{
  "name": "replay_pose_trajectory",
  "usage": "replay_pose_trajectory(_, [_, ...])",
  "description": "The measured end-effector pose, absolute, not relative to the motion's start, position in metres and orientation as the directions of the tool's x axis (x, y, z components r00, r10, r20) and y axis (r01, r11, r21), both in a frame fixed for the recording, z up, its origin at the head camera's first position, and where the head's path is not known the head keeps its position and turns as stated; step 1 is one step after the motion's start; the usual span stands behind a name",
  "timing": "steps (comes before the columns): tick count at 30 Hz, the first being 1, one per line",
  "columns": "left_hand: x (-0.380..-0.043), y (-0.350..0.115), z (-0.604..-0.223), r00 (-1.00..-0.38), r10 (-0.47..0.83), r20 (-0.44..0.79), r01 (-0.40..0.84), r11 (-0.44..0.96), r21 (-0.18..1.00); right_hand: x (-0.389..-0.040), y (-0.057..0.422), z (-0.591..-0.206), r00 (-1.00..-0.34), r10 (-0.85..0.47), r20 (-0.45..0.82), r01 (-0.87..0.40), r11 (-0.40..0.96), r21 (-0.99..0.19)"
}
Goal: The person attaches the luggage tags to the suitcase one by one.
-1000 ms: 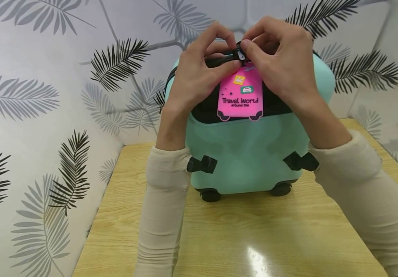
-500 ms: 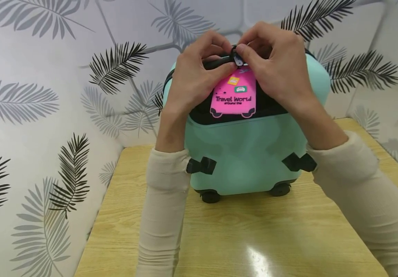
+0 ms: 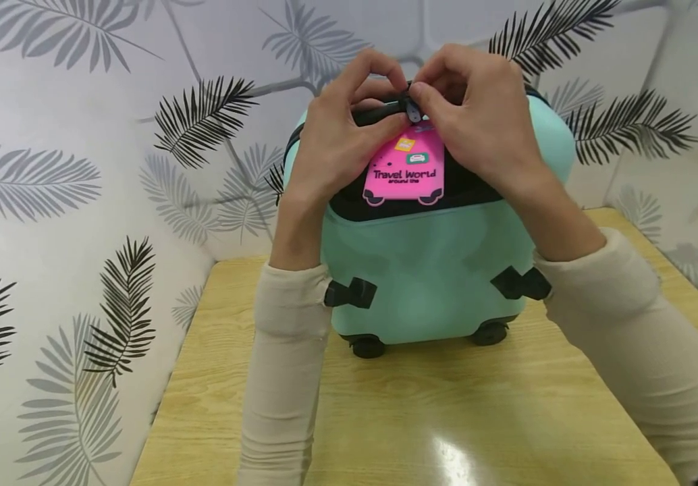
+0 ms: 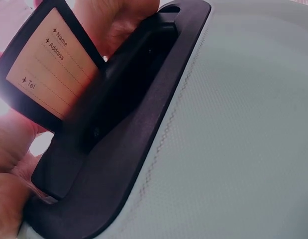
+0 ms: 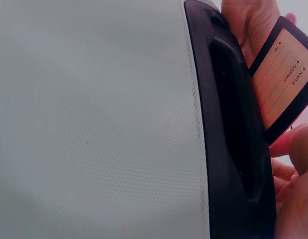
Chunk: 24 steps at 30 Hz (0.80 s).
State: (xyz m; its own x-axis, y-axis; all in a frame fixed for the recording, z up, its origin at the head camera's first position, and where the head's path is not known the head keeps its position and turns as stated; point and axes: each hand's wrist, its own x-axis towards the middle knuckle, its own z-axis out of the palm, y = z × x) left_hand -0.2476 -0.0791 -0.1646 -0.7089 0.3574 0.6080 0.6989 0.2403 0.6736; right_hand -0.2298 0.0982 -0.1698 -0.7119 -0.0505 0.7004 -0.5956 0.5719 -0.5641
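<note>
A mint-green suitcase (image 3: 424, 270) stands upright on its black wheels. From the black handle (image 4: 129, 84) on its top hangs a pink luggage tag (image 3: 406, 169) marked "Travel World around the". The tag's short black strap has a small buckle (image 3: 413, 112). With thumb and fingers my left hand (image 3: 339, 138) pinches the strap at the buckle, over the handle. My right hand (image 3: 485, 118) pinches the strap just right of the buckle; the fingertips partly hide it. Both wrist views show the tag's back, with a name-and-address card (image 5: 287, 74) in a black frame.
The suitcase stands on a light wooden table (image 3: 410, 418). Close behind and to both sides rise walls (image 3: 82, 223) with a leaf pattern. Black wrist mounts (image 3: 352, 292) sit at both sleeve cuffs, in front of the suitcase.
Both hands have come slightly down and left in the head view, still pinching the strap. The tag has shifted left and hangs a little more slanted.
</note>
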Motion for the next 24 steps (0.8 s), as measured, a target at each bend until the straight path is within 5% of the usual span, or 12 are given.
replay_pose_trajectory(19, [-0.2475, -0.0802, -0.1641, -0.695, 0.369, 0.617, 0.713, 0.242, 0.658, -0.2296, 0.0975, -0.1656, -0.717, -0.057, 0.695, -0.564, 0.634, -0.529])
replay_pose_trajectory(24, [-0.2467, -0.0793, -0.1636, -0.725, 0.349, 0.593, 0.686, 0.296, 0.665, -0.2297, 0.1035, -0.1704, -0.675, -0.081, 0.733, -0.613, 0.616, -0.496])
